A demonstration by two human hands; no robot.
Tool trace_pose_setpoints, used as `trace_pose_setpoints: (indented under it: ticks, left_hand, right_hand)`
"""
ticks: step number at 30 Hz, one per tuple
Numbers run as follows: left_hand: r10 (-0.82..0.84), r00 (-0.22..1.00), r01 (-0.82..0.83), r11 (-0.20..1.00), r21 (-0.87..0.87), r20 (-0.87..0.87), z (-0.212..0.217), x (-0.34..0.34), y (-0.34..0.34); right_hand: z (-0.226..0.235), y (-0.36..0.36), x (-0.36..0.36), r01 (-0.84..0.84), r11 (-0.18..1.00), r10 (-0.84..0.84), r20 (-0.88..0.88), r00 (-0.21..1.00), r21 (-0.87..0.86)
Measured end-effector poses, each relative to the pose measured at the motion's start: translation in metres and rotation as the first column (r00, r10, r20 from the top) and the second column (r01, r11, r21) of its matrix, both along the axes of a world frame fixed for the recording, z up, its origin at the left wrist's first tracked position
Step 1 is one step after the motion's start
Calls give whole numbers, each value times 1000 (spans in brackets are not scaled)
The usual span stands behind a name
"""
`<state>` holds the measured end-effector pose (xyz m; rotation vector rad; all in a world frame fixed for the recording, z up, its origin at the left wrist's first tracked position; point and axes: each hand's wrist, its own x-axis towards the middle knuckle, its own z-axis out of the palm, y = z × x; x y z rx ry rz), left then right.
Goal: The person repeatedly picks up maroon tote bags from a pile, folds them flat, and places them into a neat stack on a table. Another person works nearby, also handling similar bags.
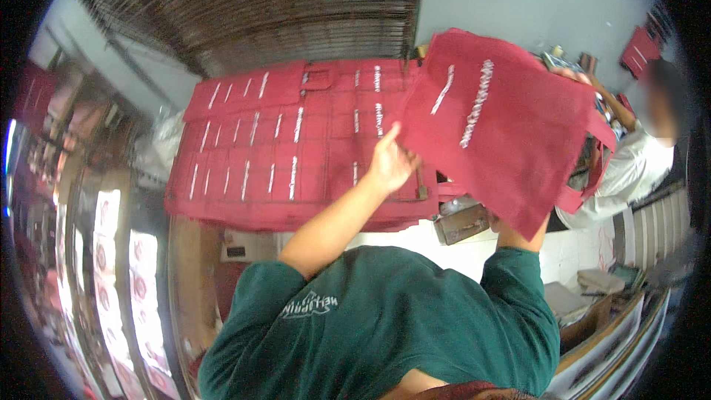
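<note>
A dark red fabric tote bag (518, 118) with white print hangs tilted in front of me, its strap handles toward the right. My left hand (392, 165) is at the bag's left edge, with finger and thumb closed on the fabric. My right forearm (522, 235) goes up behind the bag, which hides the right hand. Left of the bag, a broad layer of flat red bags (274, 141) with white printed lines covers a raised surface. Fingers (574, 75) show at the bag's far upper edge; they seem to belong to a co-worker's arm.
A co-worker in a white shirt (622, 174) is close on the right. A brown case (463, 224) is below the bag. Flat boards (615, 344) lean at the lower right. Lit, glossy panels (144, 296) line the left. A slatted blind (252, 7) hangs at the back.
</note>
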<state>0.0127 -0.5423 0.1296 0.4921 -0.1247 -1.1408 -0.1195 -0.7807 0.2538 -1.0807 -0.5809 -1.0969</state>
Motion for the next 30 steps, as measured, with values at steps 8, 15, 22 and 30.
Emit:
trace_pose_setpoints:
  ticks: [8,15,22,30]
  left_hand:
    - [271,905,-292,956,14,328,37,33,48]
    - [90,889,-260,906,333,449,-20,30,141]
    - [99,950,-224,877,426,295,-29,129,146]
    - [267,761,-424,894,142,591,37,244,178]
  right_hand:
    - [-100,64,-54,63,923,119,-438,891,379]
    - [-155,188,-82,27,585,615,-465,637,810]
    - [-168,115,21,395,688,510,-792,335,609]
    - [-88,120,196,176,940,180,-862,473,292]
